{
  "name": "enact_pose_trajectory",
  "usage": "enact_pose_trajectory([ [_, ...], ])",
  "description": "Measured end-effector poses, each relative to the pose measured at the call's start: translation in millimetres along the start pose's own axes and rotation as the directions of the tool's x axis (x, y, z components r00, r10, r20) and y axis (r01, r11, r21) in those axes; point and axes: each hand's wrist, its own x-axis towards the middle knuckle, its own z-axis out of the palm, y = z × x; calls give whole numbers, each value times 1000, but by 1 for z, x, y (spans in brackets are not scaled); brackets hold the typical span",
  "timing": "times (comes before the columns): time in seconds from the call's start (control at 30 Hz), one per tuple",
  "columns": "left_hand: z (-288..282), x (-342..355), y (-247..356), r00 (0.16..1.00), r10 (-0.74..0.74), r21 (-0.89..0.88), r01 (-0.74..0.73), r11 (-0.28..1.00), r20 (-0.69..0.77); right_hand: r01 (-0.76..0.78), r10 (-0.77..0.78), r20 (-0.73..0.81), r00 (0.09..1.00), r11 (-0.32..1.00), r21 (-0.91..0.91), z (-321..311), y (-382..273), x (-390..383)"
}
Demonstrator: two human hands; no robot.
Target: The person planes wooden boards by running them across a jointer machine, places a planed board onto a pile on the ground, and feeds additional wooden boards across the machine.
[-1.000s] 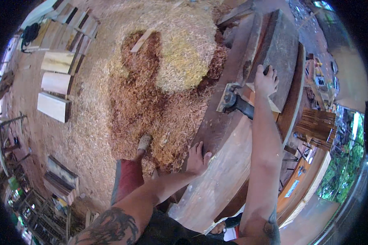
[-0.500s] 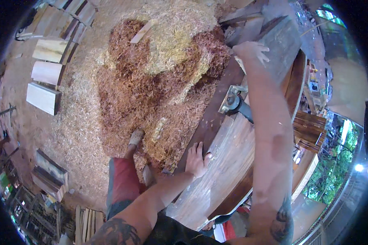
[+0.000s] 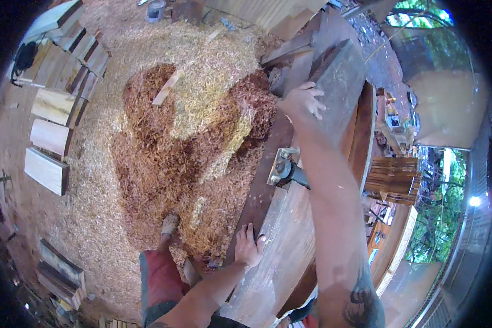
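Note:
A long dark brown board [image 3: 262, 188] lies along the left side of a wooden work table [image 3: 281, 240] with a pale, worn top. My left hand [image 3: 249, 249] rests on the near part of this board, fingers stretched out. At its far end, my right hand [image 3: 303, 103] lies with its fingers apart; what is under the palm is hidden. Between the hands a metal bracket with a round fitting [image 3: 282, 167] sits over the board, joined to a dark arm [image 3: 299, 177] that runs under my right forearm.
A large heap of reddish and yellow wood shavings [image 3: 197, 147] covers the ground left of the table. Cut timber blocks [image 3: 46, 172] stand farther left. A loose wood strip [image 3: 168, 87] lies on the heap. Stacked brown slats [image 3: 393, 177] are at the right, beyond my forearm.
The whole view has shifted, so the table, heap and hands appear lower and farther left. Both hands stay at about the same places along the board.

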Motion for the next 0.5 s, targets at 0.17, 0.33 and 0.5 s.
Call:
enact_pose_trajectory([
  [0.17,-1,-2,3,1000,-27,2,27,1000,-10,260,-185,-223,957,888,379,-57,109,7],
  [0.33,-4,-2,8,999,-21,-12,20,1000,-30,308,-100,-291,952,317,897,-36,240,-8],
  [0.5,-4,-4,11,997,-81,4,81,997,6,158,-155,-130,979,184,970,-16,288,8],
])
